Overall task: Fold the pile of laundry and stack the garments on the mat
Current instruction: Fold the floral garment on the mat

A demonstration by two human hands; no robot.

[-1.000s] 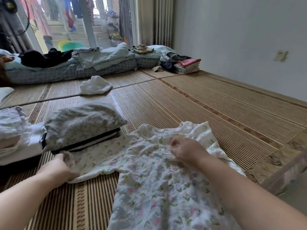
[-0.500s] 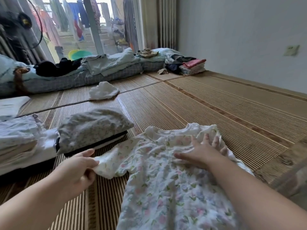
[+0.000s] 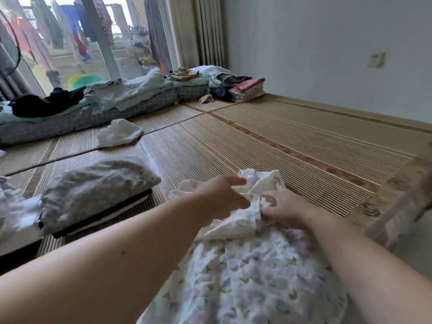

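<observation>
Floral garment (image 3: 245, 277) mid-fold, flat on the woven mat (image 3: 292, 146) directly in front of the person, collar end away, hem nearest the camera. Left sleeve, stretched out to the side a second ago, now carried inward and laid over the chest panel; upper part thereby reduced to a bunched double layer. Left hand (image 3: 222, 195) shifted with it from the garment's left edge to the middle, now above the collar area with one finger extended; holding or already letting go not discernible through the blur. Right hand (image 3: 285, 206), earlier pressed flat on the chest, now just beside the left, fingers curled into a ridge of cloth at the folded-in sleeve.

Judged: first side fold made or nearly so; opposite sleeve and the lengthwise folds probably still ahead, then transfer to the finished stack (image 3: 93, 190) just beside, at left, topped by a grey speckled piece. Fold edge rumpled rather than crisp, so smoothing likely needed first. Elsewhere: loose white piece (image 3: 119, 135) farther up the mat; more clothing (image 3: 245, 88) heaped near the far wall.
</observation>
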